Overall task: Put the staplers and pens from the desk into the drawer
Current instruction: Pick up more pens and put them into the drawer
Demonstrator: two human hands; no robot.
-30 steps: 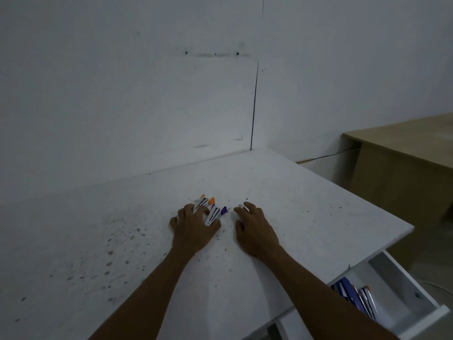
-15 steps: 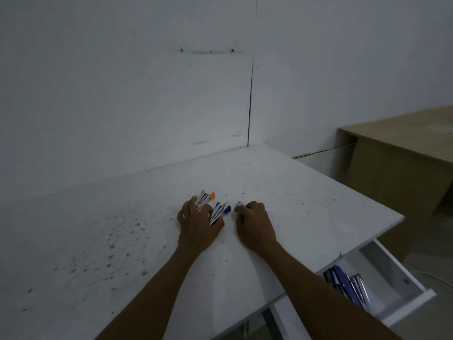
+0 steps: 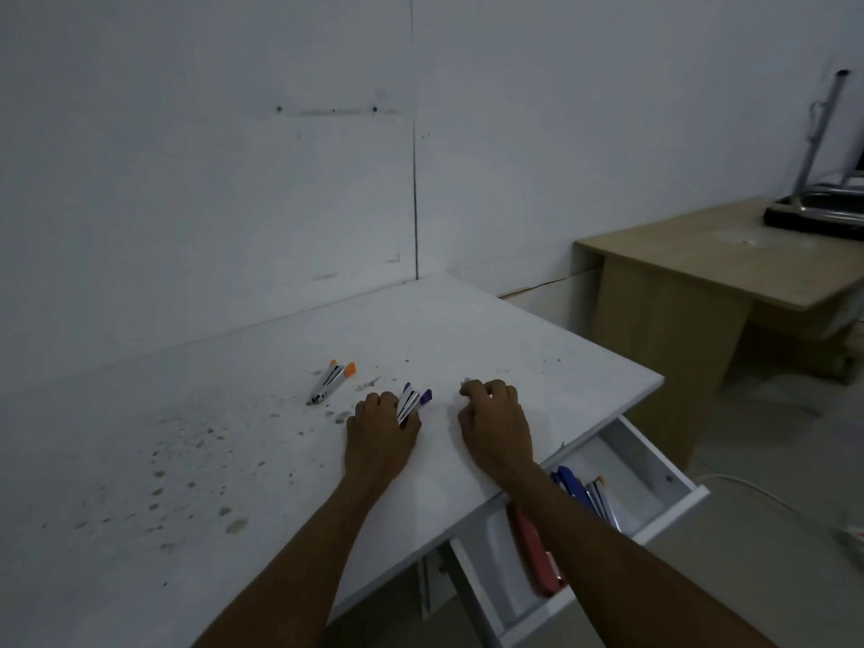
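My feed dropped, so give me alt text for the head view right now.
The left hand holds a purple stapler on the white desk, and the right hand curls over something small. An orange stapler lies loose; the open drawer holds more.

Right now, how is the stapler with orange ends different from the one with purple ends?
The orange stapler lies alone on the white desk, with nothing touching it; the purple stapler sits in the left hand, held between its fingers. The orange stapler shows its whole length; the purple stapler is partly hidden by the hand. The orange one lies farther left. Both are small, silver in the middle, and point the same slanted way.
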